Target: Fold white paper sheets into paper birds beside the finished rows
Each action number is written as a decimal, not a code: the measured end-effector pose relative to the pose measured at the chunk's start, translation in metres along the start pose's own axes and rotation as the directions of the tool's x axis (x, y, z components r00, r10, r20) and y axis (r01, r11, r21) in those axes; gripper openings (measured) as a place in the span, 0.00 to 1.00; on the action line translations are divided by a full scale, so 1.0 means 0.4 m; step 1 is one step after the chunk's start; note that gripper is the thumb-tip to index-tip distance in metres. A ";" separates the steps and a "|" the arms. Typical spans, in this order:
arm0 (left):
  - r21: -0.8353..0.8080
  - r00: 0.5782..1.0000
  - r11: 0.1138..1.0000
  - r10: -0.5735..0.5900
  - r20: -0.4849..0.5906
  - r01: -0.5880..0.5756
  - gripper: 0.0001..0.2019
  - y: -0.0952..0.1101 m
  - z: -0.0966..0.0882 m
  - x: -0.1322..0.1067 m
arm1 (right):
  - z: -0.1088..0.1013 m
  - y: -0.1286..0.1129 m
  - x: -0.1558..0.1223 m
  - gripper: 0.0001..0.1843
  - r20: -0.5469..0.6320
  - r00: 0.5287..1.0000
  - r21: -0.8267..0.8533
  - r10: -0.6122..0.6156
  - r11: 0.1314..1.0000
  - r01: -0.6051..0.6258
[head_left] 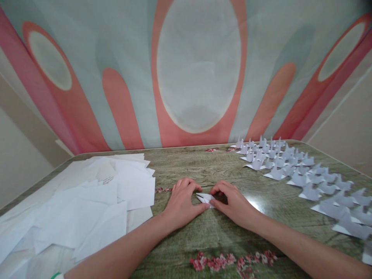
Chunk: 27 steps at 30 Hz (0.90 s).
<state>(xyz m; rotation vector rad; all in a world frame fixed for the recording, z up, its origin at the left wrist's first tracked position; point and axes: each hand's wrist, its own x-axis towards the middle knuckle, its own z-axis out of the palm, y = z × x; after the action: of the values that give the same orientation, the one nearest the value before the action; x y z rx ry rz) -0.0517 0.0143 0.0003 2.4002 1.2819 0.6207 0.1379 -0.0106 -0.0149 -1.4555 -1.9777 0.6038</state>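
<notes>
Paper piece (pixel 205 198), small and white, lies at the middle of the table (pixel 203 162), pinched between left hand (pixel 181 203) and right hand (pixel 232 203), the fingers of both closed on its edges. It looks only partly folded. Rows of finished folded figures (pixel 299 174) stand at 2 o'clock, and a heap of flat sheets (pixel 87 201) lies at 9 o'clock. Its long axis runs 9 to 3 o'clock, with its points toward 9.

Your hands pinch a folded paper (pixel 205 198) mid-table (pixel 209 232); loose sheets (pixel 87 201) lie to your left, finished paper cranes (pixel 302 174) to your right.
</notes>
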 end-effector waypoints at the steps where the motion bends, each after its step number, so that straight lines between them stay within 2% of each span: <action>1: -0.006 1.000 1.000 0.007 0.005 -0.007 0.17 0.001 -0.001 0.000 | 0.000 -0.002 -0.002 0.05 -0.002 1.000 0.000 0.005 1.000 -0.005; 6: -0.075 0.999 0.996 0.051 0.018 -0.050 0.13 0.001 -0.005 0.005 | 0.003 -0.007 -0.009 0.05 0.021 0.999 0.097 0.033 0.995 -0.035; 12: -0.266 0.998 0.962 0.061 0.002 -0.058 0.05 0.003 -0.002 0.011 | -0.006 -0.013 -0.008 0.07 0.034 0.999 0.265 0.025 0.964 -0.033; 16: -0.355 0.999 0.935 0.007 -0.035 -0.019 0.06 0.001 0.003 0.010 | -0.014 -0.017 -0.008 0.09 0.049 0.998 0.341 0.044 0.938 -0.058; 20: -0.387 0.999 0.922 -0.020 -0.047 0.001 0.08 -0.002 0.008 0.008 | -0.018 -0.024 -0.009 0.10 0.044 0.999 0.338 0.030 0.940 -0.043; 23: -0.395 0.999 0.919 -0.019 -0.036 0.003 0.09 0.002 0.005 0.008 | -0.021 -0.027 -0.009 0.11 0.046 0.999 0.328 0.003 0.945 -0.018; 27: -0.432 0.999 0.902 -0.007 -0.043 -0.012 0.08 0.014 -0.004 0.010 | -0.021 -0.018 -0.006 0.12 0.069 0.997 0.370 0.029 0.927 -0.053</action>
<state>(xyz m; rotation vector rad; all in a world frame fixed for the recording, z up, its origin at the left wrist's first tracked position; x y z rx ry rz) -0.0465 0.0149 0.0054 2.0295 1.0246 0.8619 0.1392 -0.0151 -0.0047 -1.2557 -1.7592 0.9942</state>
